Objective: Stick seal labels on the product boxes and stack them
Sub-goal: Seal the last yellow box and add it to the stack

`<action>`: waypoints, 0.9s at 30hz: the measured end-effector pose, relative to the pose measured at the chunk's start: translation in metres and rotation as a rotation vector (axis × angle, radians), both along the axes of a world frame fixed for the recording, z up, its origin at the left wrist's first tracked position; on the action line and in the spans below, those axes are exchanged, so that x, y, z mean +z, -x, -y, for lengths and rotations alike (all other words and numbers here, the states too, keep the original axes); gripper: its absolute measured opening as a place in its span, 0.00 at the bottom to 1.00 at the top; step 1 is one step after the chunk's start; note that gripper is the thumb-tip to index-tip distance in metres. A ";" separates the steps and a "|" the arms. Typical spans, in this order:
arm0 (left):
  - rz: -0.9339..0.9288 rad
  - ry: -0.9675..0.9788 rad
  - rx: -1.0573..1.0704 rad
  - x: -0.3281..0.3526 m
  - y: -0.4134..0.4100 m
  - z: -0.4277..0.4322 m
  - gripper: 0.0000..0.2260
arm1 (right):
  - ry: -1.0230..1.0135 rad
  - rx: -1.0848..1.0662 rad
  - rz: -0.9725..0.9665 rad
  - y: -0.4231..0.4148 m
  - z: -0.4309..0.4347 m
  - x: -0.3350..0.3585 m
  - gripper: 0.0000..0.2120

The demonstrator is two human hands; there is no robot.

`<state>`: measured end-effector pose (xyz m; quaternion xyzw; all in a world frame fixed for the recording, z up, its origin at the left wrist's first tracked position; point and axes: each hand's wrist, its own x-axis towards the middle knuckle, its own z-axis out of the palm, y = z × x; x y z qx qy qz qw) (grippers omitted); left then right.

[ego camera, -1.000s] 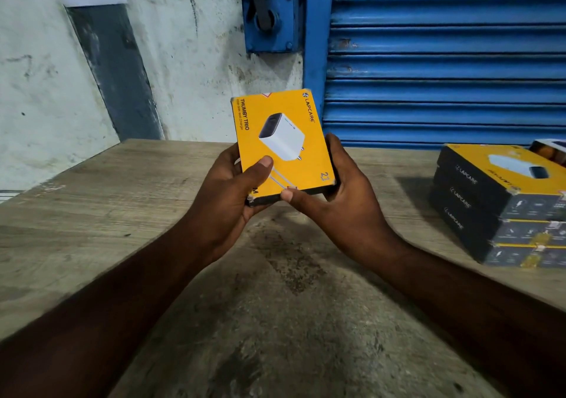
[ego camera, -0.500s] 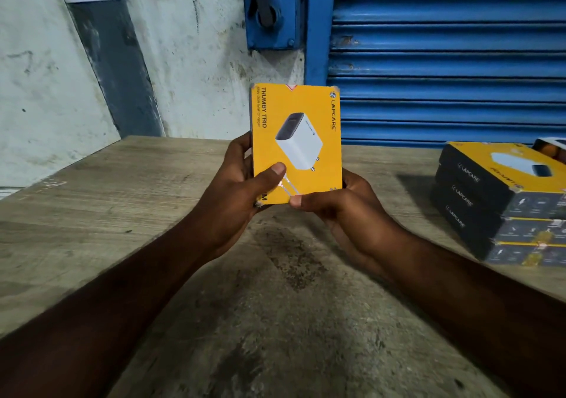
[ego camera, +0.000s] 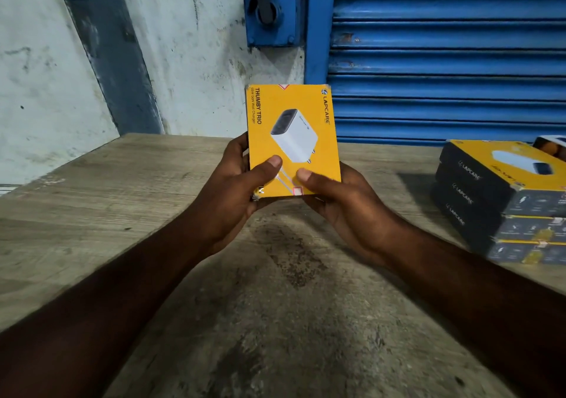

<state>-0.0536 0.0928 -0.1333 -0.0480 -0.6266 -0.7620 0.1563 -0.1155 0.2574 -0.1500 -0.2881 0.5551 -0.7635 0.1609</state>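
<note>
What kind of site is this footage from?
Likely a small warehouse or shop packing area: blue metal roller shutter, worn wooden worktable, stack of identical yellow-and-black charger boxes.

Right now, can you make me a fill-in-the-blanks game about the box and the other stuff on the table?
1. The left hand and the right hand hold one box whose front is ____.
2. The stack of boxes stands on the ____ side of the table.
3. Behind the table, the shutter is painted ____.
4. The picture on the held box shows a white ____.

Missing words: yellow, right, blue, charger.
</note>
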 end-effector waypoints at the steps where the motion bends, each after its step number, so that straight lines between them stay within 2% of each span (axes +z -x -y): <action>1: 0.002 0.008 0.001 0.000 0.000 0.001 0.21 | -0.053 -0.022 -0.065 0.002 0.000 -0.003 0.26; 7: 0.010 0.017 0.006 0.001 -0.001 0.003 0.19 | -0.143 -0.051 -0.172 0.006 -0.001 -0.005 0.24; 11: 0.016 -0.009 0.016 0.002 0.000 0.005 0.19 | -0.122 -0.030 -0.094 0.011 0.000 -0.004 0.17; 16: 0.012 0.029 0.018 0.000 0.001 0.003 0.19 | -0.171 -0.039 -0.201 0.006 -0.002 -0.005 0.21; 20: 0.004 0.070 0.022 -0.002 0.001 0.002 0.18 | -0.190 -0.075 -0.173 0.010 -0.001 -0.008 0.19; 24: -0.027 0.124 -0.014 -0.003 0.002 0.001 0.28 | -0.181 -0.075 -0.105 0.011 0.001 -0.008 0.10; 26: -0.054 0.174 -0.010 -0.007 0.003 0.003 0.35 | -0.146 -0.062 -0.033 0.012 0.001 -0.006 0.12; 27: -0.062 0.201 0.000 -0.009 0.003 0.004 0.39 | -0.133 -0.062 -0.006 0.012 0.000 -0.005 0.17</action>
